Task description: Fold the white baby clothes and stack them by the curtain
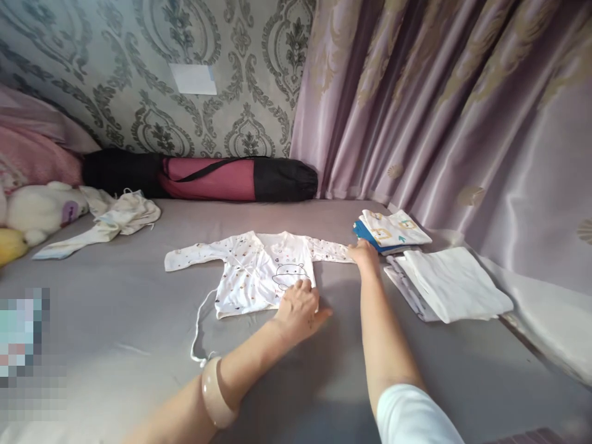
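A white baby shirt (247,277) with small printed spots and an animal face on its front lies spread out on the grey bed sheet, both sleeves stretched sideways. A white tie string (198,324) trails from its left side. My left hand (300,308) rests on the lower right of the shirt front, thumb held apart from the fingers and pointing right. At the end of the right sleeve, my right hand (365,254) has its fingers closed on the cuff; the fingertips are partly hidden.
Right of the shirt lie a folded printed cloth stack (393,229) and folded white cloths (457,283). A crumpled pale garment (124,216) and a white plush toy (44,209) are at left. A black and maroon long bag (208,179) lies along the wall, beside a purple curtain (370,105).
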`<state>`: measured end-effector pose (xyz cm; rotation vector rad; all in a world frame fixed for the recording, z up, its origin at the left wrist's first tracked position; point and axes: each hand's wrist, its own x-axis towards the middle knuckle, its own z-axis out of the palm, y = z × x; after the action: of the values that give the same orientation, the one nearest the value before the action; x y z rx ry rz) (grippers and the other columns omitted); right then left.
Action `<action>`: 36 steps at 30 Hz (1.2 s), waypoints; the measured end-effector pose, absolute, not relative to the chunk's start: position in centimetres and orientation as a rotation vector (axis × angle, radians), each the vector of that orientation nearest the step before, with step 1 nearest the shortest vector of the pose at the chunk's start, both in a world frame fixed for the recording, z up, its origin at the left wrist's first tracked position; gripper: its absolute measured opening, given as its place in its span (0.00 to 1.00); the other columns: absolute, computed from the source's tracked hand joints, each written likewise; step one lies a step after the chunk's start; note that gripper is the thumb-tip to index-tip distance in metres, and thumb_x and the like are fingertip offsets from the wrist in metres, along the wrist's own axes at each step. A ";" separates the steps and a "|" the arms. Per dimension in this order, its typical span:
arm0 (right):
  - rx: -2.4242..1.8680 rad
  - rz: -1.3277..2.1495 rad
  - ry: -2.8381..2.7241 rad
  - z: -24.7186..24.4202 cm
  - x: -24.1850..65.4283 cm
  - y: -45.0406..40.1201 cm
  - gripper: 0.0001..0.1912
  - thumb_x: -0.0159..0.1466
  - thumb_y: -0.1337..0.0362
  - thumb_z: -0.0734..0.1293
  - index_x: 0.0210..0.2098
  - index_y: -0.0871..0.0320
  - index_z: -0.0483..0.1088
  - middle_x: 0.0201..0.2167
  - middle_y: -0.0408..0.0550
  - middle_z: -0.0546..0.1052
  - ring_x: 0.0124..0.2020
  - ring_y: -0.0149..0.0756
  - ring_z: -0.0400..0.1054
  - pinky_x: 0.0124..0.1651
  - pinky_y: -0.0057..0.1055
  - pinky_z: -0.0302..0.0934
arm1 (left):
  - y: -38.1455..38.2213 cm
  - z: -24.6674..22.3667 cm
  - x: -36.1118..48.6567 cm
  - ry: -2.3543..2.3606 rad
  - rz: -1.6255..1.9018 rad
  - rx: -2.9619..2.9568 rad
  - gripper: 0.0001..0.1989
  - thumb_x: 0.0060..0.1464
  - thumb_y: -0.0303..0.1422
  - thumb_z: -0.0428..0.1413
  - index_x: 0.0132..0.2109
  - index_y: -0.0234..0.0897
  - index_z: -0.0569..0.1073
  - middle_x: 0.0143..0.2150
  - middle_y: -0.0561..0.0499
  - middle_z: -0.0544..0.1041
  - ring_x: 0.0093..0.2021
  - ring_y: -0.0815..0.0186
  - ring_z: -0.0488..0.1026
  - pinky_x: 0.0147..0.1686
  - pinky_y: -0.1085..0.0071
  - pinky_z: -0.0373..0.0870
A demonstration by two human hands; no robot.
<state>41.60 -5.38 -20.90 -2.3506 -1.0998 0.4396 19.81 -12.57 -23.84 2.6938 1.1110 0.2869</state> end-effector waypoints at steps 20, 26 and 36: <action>-1.994 0.575 -0.922 -20.4 39.6 -0.9 0.18 0.62 0.63 0.63 0.49 0.65 0.70 0.35 0.54 0.79 0.27 0.33 0.72 0.24 0.23 0.64 | -10.3 -23.8 16.1 1.303 0.532 2.350 0.10 0.62 0.35 0.47 0.41 0.40 0.72 0.40 0.45 0.77 0.41 0.61 0.75 0.38 0.68 0.68; -1.881 0.552 -1.123 -18.0 34.9 1.0 0.15 0.63 0.64 0.62 0.48 0.62 0.68 0.34 0.51 0.78 0.29 0.33 0.73 0.25 0.22 0.62 | -7.8 -23.4 11.9 1.402 0.645 2.182 0.12 0.59 0.36 0.48 0.38 0.39 0.75 0.37 0.48 0.79 0.35 0.63 0.75 0.34 0.70 0.67; -1.921 0.376 -1.485 -20.2 25.8 1.3 0.09 0.63 0.64 0.60 0.41 0.55 0.67 0.38 0.48 0.76 0.42 0.38 0.70 0.44 0.29 0.60 | -5.8 -24.2 8.0 1.670 0.840 1.931 0.13 0.58 0.35 0.47 0.36 0.40 0.75 0.34 0.50 0.78 0.32 0.64 0.73 0.32 0.72 0.65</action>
<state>25.78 1.33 -20.16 -1.9209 -1.4853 0.3765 8.00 -5.85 -24.22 1.9314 1.6700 0.8398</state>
